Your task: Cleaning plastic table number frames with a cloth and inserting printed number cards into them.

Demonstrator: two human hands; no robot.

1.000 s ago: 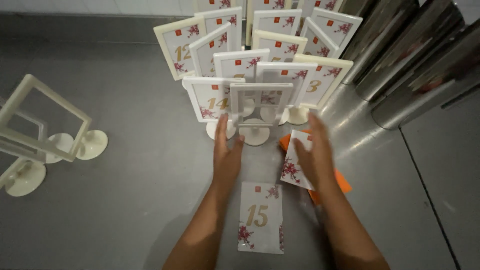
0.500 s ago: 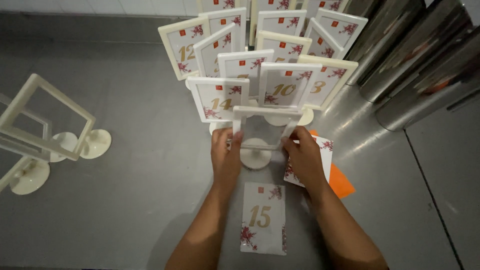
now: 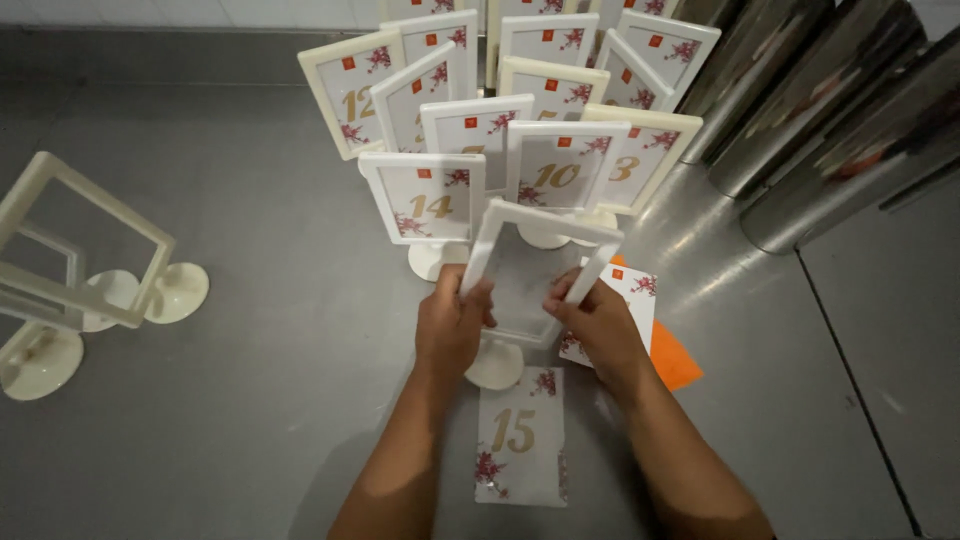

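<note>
From the head camera we look down on a steel bench (image 3: 250,420) where our two hands hold an empty white frame stand (image 3: 535,275), tilted toward us above its round foot, just in front of a cluster of filled stands (image 3: 520,120). Our left hand (image 3: 452,325) has its fingers closed on the frame's left edge; our right hand (image 3: 600,325) has its fingers closed on the lower right edge. We judge the stand light and stiff, a thin plastic frame with a clear, smooth pane that could slip or smudge, so the solid side rails are the place to take hold, not the pane. A floral number card (image 3: 520,435) lies flat on the bench just below the hands, thin and bendable, best lifted by its edges. More cards (image 3: 635,290) and an orange sheet (image 3: 672,358) lie under our right hand, and three empty stands (image 3: 80,250) sit well apart to the left.
</note>
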